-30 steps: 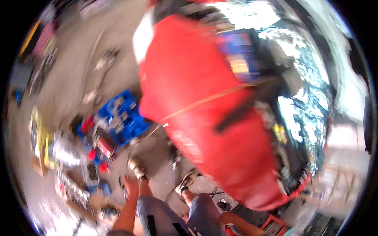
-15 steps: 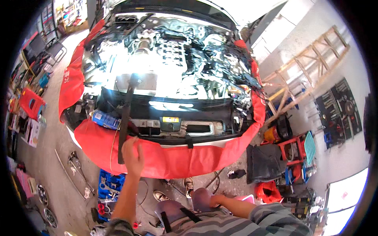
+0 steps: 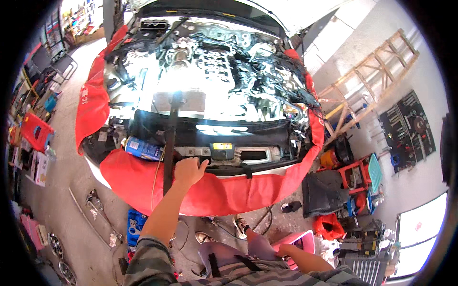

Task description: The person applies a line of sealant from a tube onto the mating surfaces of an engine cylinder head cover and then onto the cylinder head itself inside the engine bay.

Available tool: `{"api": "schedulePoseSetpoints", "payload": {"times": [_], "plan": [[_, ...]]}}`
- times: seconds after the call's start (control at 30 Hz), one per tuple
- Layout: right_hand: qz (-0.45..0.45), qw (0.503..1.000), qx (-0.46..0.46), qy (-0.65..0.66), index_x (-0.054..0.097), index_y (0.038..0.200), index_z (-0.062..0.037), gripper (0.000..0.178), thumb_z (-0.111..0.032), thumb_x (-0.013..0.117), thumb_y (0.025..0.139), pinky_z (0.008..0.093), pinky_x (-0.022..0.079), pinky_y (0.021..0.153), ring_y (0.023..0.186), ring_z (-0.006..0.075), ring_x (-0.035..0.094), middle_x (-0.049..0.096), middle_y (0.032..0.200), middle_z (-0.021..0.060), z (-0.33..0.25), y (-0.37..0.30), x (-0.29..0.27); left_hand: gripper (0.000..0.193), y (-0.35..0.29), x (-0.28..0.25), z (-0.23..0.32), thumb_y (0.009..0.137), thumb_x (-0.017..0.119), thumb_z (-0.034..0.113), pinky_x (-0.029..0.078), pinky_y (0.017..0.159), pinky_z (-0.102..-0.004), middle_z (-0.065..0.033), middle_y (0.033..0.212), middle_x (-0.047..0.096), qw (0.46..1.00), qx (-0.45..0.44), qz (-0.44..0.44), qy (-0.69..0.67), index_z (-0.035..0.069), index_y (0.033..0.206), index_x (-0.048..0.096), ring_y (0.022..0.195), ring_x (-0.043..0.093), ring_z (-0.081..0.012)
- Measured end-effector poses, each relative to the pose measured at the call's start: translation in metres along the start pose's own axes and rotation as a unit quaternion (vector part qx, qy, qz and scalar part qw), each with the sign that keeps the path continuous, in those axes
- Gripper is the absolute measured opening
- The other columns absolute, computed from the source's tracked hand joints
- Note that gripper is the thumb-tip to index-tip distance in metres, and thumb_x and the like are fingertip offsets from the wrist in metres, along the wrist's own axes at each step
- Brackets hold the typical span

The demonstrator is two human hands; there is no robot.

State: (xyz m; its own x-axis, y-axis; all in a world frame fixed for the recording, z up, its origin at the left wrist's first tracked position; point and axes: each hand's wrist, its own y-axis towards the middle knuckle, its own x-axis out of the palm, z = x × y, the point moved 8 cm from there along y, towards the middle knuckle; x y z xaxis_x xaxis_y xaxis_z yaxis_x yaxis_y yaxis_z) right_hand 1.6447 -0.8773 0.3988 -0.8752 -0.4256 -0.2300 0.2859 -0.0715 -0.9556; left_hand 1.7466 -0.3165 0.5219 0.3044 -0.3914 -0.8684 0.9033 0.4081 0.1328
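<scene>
My left hand [image 3: 190, 171] is closed at the front edge of the open engine bay, fingers curled under and thumb out to the right. What it grips, if anything, is hidden. Just left of it stretches a long dark flat bar [image 3: 171, 138], from the bay down over the red fender cover [image 3: 224, 190]. A blue spray can [image 3: 143, 148] lies on its side left of the bar. My right hand [image 3: 287, 251] is low beside my knee, next to the rim of a pink bin [image 3: 309, 240]; its fingers are mostly hidden.
Bright light washes out part of the engine [image 3: 214, 66]. A blue tool case [image 3: 136, 226] lies on the floor below the cover. On the right are a dark seat-like cushion [image 3: 324, 195], a red bag [image 3: 328, 228], a wooden ladder [image 3: 367, 81] and a wall tool board [image 3: 408, 131].
My left hand has moved forward and right from the cover to the bay's front edge, its fingers curling. My right hand has shifted off the knee toward the pink bin. The view has shifted slightly.
</scene>
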Motion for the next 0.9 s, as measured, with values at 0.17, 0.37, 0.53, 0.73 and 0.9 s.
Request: {"api": "schedulePoseSetpoints", "payload": {"times": [0.17,0.37,0.53,0.73,0.9], "plan": [[-0.009,0.999,-0.035,0.026,0.070,0.085,-0.0017,0.042,-0.041,0.058,0.077,0.0354,0.049,0.061,0.063,0.0200,0.063,0.067,0.073,0.0109,0.032,-0.010,0.016,0.045,0.009,0.005,0.031,0.086,0.053,0.044,0.047,0.059,-0.0444,-0.0135,0.065,0.061,0.998,0.017,0.054,-0.040,0.005,0.062,0.058,0.062,0.061,-0.0324],[0.049,0.985,-0.018,0.163,0.067,0.073,-0.0042,0.036,-0.038,0.061,0.084,0.0318,0.045,0.049,0.055,0.0111,0.052,0.059,0.061,0.0025,0.004,-0.163,-0.115,0.043,0.006,0.008,0.027,0.086,0.053,0.042,0.048,0.061,-0.0446,-0.0139,0.068,0.062,0.999,0.002,0.032,-0.044,0.004,0.068,0.061,0.066,0.062,-0.0319],[0.403,0.913,0.029,0.055,0.062,0.059,-0.0005,0.057,-0.050,0.051,0.085,0.0409,0.044,0.052,0.048,0.0234,0.054,0.056,0.050,0.0109,0.017,-0.317,-0.337,0.040,-0.004,0.007,0.014,0.085,0.054,0.040,0.049,0.065,-0.0459,-0.0165,0.068,0.061,0.998,0.001,0.056,-0.015,0.004,0.069,0.062,0.069,0.061,-0.0351],[0.686,0.726,0.006,-0.046,0.060,0.070,0.0058,0.051,-0.043,0.058,0.086,0.0379,0.044,0.050,0.046,0.0252,0.051,0.054,0.054,0.0182,0.108,-0.402,-0.482,0.034,0.008,0.010,0.029,0.083,0.053,0.033,0.048,0.070,-0.0454,-0.0152,0.076,0.064,0.999,-0.025,-0.001,-0.022,0.004,0.072,0.064,0.074,0.062,-0.0349],[0.777,0.615,-0.081,-0.105,0.062,0.076,0.0070,0.055,-0.046,0.057,0.086,0.0384,0.049,0.055,0.054,0.0289,0.061,0.060,0.060,0.0182,0.148,-0.320,-0.662,0.028,0.024,0.043,0.008,0.078,0.056,0.031,0.048,0.065,-0.0447,-0.0184,0.075,0.064,0.997,-0.007,0.011,-0.073,0.004,0.074,0.065,0.073,0.062,-0.0371]]}}
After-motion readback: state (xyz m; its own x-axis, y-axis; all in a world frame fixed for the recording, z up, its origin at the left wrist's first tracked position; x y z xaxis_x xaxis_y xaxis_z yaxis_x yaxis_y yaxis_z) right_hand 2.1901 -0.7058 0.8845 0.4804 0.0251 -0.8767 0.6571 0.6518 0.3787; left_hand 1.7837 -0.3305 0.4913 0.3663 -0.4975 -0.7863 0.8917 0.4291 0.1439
